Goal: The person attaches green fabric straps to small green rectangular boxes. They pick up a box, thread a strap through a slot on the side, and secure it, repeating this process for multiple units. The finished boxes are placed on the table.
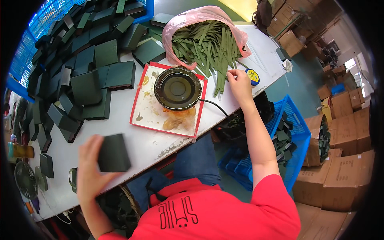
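Observation:
My left hand [90,168], smeared by motion, grips a small dark green box [115,153] between fingers and thumb above the table's near edge. At the right, my right hand [241,87] is closed in a pinch beside flat green strips [221,76]. What its fingertips hold, if anything, I cannot make out. The strips spill from an open pink plastic bag [172,30]. Between my hands stands a round black pot [178,88] of dark liquid, on a stained white board with a red rim [138,120].
Many dark green boxes [86,86] are heaped at the left, some in a blue crate [16,60]. By my right hand lies a blue and yellow round tin [253,77]. A black cable [214,105] leaves the pot. Below right, a blue crate [299,144] holds green pieces; cartons [344,180] stand beyond.

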Demonstrator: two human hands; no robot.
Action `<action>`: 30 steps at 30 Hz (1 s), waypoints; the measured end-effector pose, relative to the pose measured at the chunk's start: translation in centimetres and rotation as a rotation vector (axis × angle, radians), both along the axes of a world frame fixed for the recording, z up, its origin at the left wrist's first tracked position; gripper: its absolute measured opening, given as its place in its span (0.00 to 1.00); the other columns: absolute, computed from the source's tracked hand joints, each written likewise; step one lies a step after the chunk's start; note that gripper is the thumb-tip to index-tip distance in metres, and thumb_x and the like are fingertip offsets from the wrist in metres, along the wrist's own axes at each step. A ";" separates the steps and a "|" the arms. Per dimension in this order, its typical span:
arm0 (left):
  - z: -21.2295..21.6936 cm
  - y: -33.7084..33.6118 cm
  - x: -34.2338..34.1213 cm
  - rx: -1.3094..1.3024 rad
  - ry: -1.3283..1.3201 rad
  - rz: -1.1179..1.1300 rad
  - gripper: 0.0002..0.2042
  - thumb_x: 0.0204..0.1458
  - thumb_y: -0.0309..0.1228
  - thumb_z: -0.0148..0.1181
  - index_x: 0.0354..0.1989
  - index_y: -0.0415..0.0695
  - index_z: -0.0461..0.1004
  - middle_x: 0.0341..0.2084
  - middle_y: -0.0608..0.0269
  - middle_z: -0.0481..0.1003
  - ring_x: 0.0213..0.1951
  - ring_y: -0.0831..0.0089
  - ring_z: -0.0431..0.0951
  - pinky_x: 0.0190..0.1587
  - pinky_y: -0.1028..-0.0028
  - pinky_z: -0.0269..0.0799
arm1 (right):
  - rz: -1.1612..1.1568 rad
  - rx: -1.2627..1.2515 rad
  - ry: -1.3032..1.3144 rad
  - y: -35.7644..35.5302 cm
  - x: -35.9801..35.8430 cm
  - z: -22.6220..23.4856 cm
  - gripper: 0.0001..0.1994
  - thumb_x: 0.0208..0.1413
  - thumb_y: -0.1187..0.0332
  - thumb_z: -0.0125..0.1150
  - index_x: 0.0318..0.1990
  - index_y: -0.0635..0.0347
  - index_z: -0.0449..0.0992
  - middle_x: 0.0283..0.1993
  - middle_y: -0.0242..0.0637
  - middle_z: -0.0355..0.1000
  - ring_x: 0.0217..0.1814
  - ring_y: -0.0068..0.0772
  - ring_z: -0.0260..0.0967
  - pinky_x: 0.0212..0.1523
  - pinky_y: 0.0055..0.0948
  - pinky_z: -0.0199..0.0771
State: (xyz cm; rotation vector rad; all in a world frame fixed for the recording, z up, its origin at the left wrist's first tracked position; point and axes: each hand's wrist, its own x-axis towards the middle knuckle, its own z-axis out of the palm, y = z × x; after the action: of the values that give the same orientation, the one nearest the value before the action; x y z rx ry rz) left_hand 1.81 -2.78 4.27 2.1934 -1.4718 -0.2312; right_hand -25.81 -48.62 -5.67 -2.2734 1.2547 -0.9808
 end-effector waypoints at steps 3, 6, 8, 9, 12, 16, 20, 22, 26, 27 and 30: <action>0.3 -1.8 -1.2 0.247 0.097 -0.151 0.45 0.28 0.28 0.79 0.64 0.42 0.69 0.68 0.48 0.62 0.67 0.48 0.63 0.67 0.58 0.63 | -0.035 0.109 0.231 -0.1 0.8 0.8 0.13 0.56 0.63 0.67 0.35 0.67 0.79 0.38 0.48 0.77 0.40 0.49 0.75 0.45 0.42 0.74; -0.5 -0.9 -0.5 0.301 -0.010 -0.255 0.44 0.29 0.30 0.79 0.64 0.42 0.69 0.71 0.45 0.57 0.69 0.44 0.59 0.70 0.56 0.58 | -0.020 0.078 0.221 -0.3 0.7 0.5 0.14 0.55 0.62 0.69 0.33 0.68 0.77 0.38 0.49 0.77 0.39 0.48 0.76 0.45 0.41 0.75; -0.5 -0.5 -0.3 0.279 -0.025 -0.267 0.46 0.30 0.33 0.79 0.66 0.42 0.67 0.73 0.44 0.53 0.71 0.43 0.56 0.71 0.55 0.56 | -0.043 0.135 0.105 0.0 0.6 0.7 0.14 0.56 0.64 0.68 0.33 0.69 0.77 0.37 0.49 0.78 0.38 0.46 0.76 0.43 0.40 0.75; 0.0 -0.5 -0.4 0.264 0.029 -0.254 0.47 0.30 0.33 0.78 0.67 0.42 0.65 0.74 0.44 0.50 0.72 0.43 0.55 0.71 0.54 0.55 | -0.056 0.164 0.047 0.4 0.6 1.0 0.13 0.56 0.65 0.68 0.33 0.69 0.76 0.36 0.48 0.78 0.37 0.45 0.76 0.42 0.39 0.75; -0.4 -1.5 -3.1 0.190 0.087 -0.005 0.50 0.32 0.36 0.78 0.70 0.43 0.61 0.76 0.42 0.47 0.73 0.41 0.52 0.72 0.53 0.52 | 0.018 0.139 -0.040 1.5 -0.1 1.7 0.12 0.59 0.68 0.64 0.45 0.69 0.76 0.34 0.46 0.78 0.32 0.39 0.76 0.38 0.35 0.75; -2.7 -2.2 -5.6 0.186 -0.023 0.157 0.48 0.38 0.37 0.76 0.72 0.45 0.58 0.70 0.35 0.53 0.67 0.39 0.57 0.68 0.48 0.53 | 0.200 0.550 -0.341 2.6 -0.3 3.4 0.16 0.61 0.71 0.62 0.56 0.64 0.76 0.36 0.38 0.80 0.24 0.18 0.64 0.27 0.21 0.64; -2.9 -2.5 -4.7 0.153 0.009 0.127 0.44 0.39 0.35 0.74 0.70 0.46 0.62 0.66 0.41 0.58 0.65 0.44 0.61 0.65 0.51 0.55 | 0.300 0.882 -0.667 5.5 -2.2 5.4 0.12 0.63 0.73 0.61 0.52 0.67 0.79 0.41 0.41 0.80 0.22 0.11 0.56 0.23 0.14 0.56; -2.9 -2.4 -4.1 0.134 0.034 0.098 0.42 0.37 0.33 0.73 0.68 0.48 0.65 0.66 0.47 0.59 0.65 0.48 0.61 0.66 0.52 0.55 | 0.280 0.866 -0.632 5.8 -2.4 4.9 0.12 0.63 0.74 0.59 0.52 0.66 0.80 0.43 0.39 0.81 0.23 0.11 0.59 0.24 0.13 0.57; -2.3 -2.6 -4.1 0.184 0.034 0.094 0.41 0.36 0.32 0.72 0.67 0.51 0.66 0.67 0.49 0.59 0.66 0.48 0.61 0.66 0.52 0.54 | 0.302 0.930 -0.627 5.7 -2.2 4.1 0.15 0.63 0.78 0.54 0.56 0.66 0.79 0.48 0.35 0.81 0.28 0.14 0.64 0.29 0.15 0.62; -2.3 -2.5 -4.1 0.192 0.029 0.100 0.41 0.36 0.32 0.72 0.67 0.51 0.66 0.67 0.50 0.59 0.66 0.48 0.60 0.66 0.52 0.54 | 0.312 0.878 -0.612 6.0 -2.0 4.3 0.16 0.63 0.78 0.54 0.56 0.66 0.78 0.48 0.35 0.80 0.29 0.14 0.65 0.30 0.16 0.63; -2.5 -2.5 -4.1 0.196 0.027 0.109 0.41 0.36 0.32 0.72 0.67 0.51 0.66 0.68 0.50 0.59 0.66 0.48 0.60 0.66 0.51 0.54 | 0.351 0.678 -0.554 7.5 -1.8 5.3 0.16 0.64 0.78 0.56 0.58 0.68 0.76 0.49 0.35 0.80 0.34 0.17 0.72 0.35 0.19 0.67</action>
State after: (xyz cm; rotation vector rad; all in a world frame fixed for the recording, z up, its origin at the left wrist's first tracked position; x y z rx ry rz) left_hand -2.31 -5.31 1.81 2.4073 -1.3609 -0.3807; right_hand -27.65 -41.17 -0.33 -1.4830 0.7516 -0.8070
